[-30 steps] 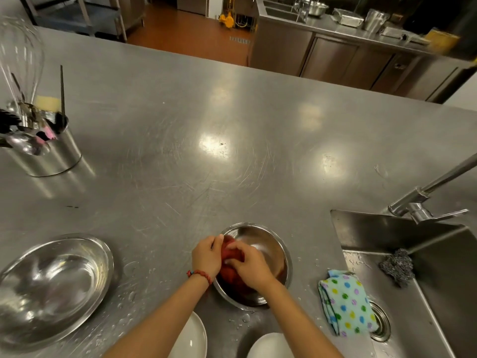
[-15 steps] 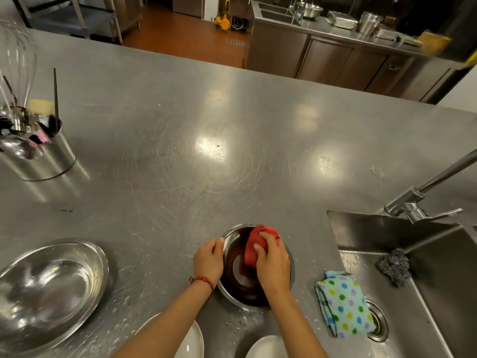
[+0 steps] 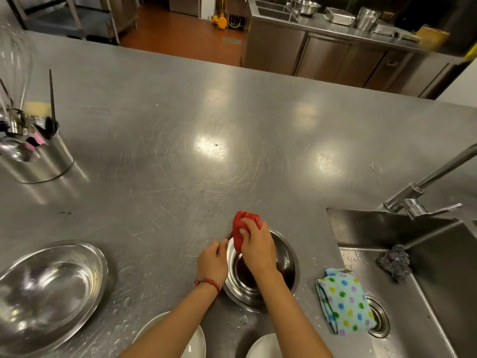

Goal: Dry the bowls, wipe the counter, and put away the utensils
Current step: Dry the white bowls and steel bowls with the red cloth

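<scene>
Small round steel bowl (image 3: 285, 259) sits on the counter (image 3: 180, 156) near the front edge, just left of the sink (image 3: 413, 254); shiny smooth metal, dark reflective inside, wide rolled rim. Right hand (image 3: 256, 244) over the bowl's far-left rim, fingers (image 3: 244, 232) curled tight round a bunched red cloth (image 3: 242, 220), soft and crumpled, its top sticking out past the rim over the counter. Left hand (image 3: 213, 262) at the bowl's left rim, fingers bent and gripping the edge, thumb on the rim; red beaded bracelet (image 3: 207, 282) on that wrist. Counter is brushed stainless steel, scratched in swirls, ceiling-light glare spots, water droplets scattered near the front around the bowl. Large steel bowl (image 3: 49, 293) well to the left, wide and shallow, mirror-like, wet-looking inside. Two white round plates at the bottom edge: one (image 3: 193, 344) partly under the left forearm, other (image 3: 263, 346) under the right forearm. Polka-dot cloth (image 3: 343, 301), light blue with coloured dots, folded, draped at the sink's left edge beside the drain (image 3: 379, 319). Grey wiry steel scourer (image 3: 395, 262) in the sink further back. Steel faucet (image 3: 423, 192) behind the sink. Far left, cylindrical steel utensil holder (image 3: 46, 161) with a wire whisk (image 3: 15, 63), spoons and other tools, not all clear.
</scene>
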`<state>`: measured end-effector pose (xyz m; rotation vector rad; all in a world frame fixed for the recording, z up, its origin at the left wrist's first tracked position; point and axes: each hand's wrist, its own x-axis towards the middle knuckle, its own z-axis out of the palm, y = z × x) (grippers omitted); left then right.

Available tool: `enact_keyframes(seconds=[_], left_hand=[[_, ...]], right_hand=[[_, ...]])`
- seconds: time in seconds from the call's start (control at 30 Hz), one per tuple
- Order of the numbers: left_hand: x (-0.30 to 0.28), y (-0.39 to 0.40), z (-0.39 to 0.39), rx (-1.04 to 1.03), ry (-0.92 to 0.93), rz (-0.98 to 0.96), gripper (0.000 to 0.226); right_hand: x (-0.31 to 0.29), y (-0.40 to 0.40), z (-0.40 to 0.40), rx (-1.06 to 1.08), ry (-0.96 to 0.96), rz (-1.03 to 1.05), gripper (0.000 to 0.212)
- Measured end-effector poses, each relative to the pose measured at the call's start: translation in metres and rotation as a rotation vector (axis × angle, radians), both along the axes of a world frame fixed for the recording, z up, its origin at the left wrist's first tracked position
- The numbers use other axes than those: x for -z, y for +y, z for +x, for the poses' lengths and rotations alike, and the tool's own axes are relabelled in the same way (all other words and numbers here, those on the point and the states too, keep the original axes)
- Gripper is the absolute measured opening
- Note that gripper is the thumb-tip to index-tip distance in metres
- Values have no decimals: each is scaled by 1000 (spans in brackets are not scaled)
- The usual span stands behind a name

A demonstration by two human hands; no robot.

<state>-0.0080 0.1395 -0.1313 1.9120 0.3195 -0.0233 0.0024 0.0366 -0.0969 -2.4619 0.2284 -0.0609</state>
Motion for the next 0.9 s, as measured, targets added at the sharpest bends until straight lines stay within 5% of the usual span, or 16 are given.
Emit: enact_keyframes(seconds=[0.33,0.6,0.9], left_hand=[[-5,-2,-5,-123,36,-12,46],[-8,14,7,47,215,48,44],[-7,0,39,296,69,114,48]], right_hand=[[-7,-33,-13,351,105,-264,35],[-6,-41,-13,256,59,-211,36],[-8,-39,-3,120,51,-188,36]])
